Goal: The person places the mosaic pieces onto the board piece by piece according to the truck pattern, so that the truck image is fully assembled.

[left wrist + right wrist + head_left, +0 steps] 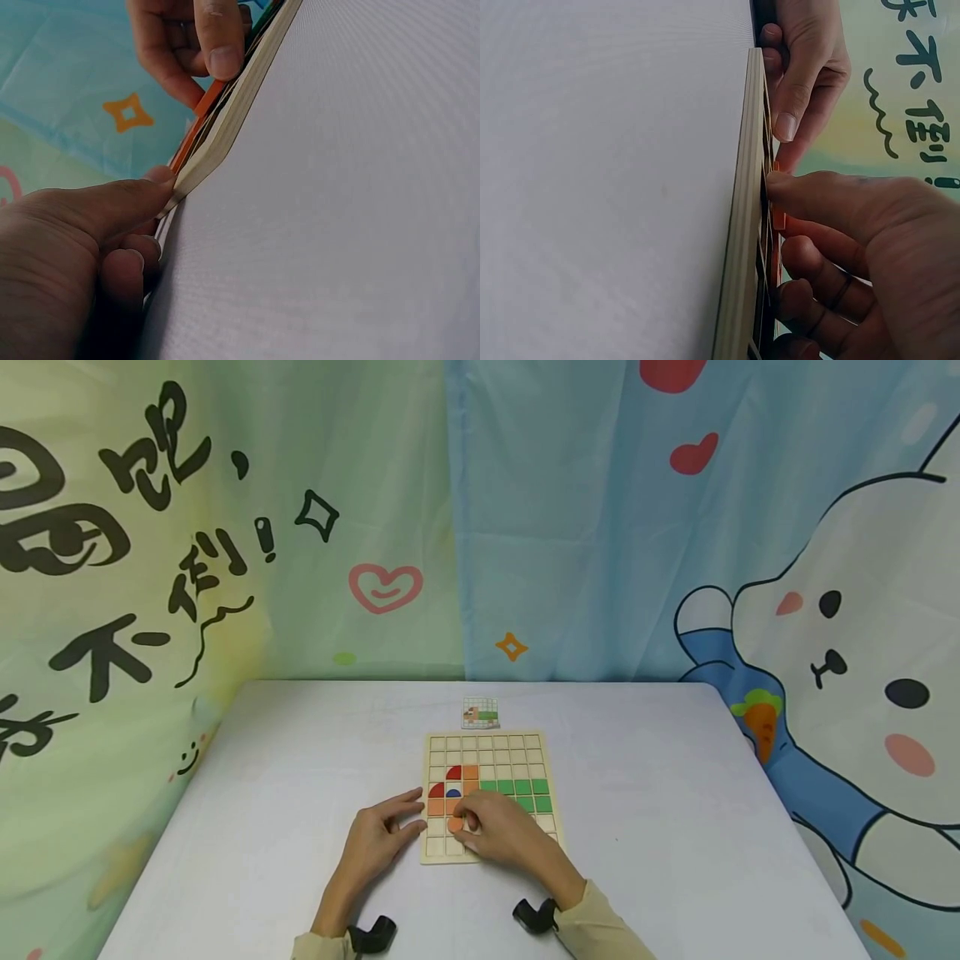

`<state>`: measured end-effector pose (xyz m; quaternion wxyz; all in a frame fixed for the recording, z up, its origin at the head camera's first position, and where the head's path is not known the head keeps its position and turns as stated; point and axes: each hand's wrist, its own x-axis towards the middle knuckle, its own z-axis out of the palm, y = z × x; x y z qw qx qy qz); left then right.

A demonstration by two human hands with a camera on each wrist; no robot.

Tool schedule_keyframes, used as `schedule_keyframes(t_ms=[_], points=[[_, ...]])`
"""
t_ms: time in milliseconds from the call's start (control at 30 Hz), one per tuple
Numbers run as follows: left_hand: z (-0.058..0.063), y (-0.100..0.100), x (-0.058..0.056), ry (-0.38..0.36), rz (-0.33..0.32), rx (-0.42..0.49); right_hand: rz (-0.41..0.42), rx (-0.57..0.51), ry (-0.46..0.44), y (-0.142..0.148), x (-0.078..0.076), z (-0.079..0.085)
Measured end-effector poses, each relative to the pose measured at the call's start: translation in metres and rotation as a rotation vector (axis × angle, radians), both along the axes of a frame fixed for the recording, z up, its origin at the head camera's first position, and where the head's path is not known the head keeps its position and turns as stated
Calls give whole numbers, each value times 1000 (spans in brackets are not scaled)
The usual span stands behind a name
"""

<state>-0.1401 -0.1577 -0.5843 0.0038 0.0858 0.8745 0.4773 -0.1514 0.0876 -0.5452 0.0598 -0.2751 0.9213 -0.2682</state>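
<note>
A wooden grid board (pixel 438 853) lies on the table with coloured tiles in several of its cells. My right hand (pixel 504 828) is over its lower left part, pinching a small orange tile (pixel 454 825) between thumb and index finger. My left hand (pixel 384 837) rests at the board's left edge, thumb and index finger spread and touching the rim. In the left wrist view the left thumb (pixel 112 210) lies along the board's corner. Red tiles (pixel 453 773), a blue tile (pixel 453 792), orange tiles (pixel 470 772) and green tiles (pixel 523 787) sit in the grid.
A small picture card (pixel 480 713) with a coloured grid pattern lies just beyond the board. The white table (pixel 652 810) reaches back to a printed curtain (pixel 555 527). Black straps with mounts (pixel 373 935) sit at both wrists.
</note>
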Motion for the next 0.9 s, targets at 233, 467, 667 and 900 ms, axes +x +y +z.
schedule_keyframes(t_ms=[233, 467, 667, 900], points=[[-1, 0, -1, 2, 1, 0, -4, -6, -10, 0, -1, -1], [-2, -1, -2, 21, 2, -2, -1, -3, -15, -1, -3, -1], [-3, -1, -1, 31, 10, -9, 11, -18, -29, 1, 0, 3], [-2, -1, 2, 52, 29, -4, -33, -61, -43, 15, 9, 7]])
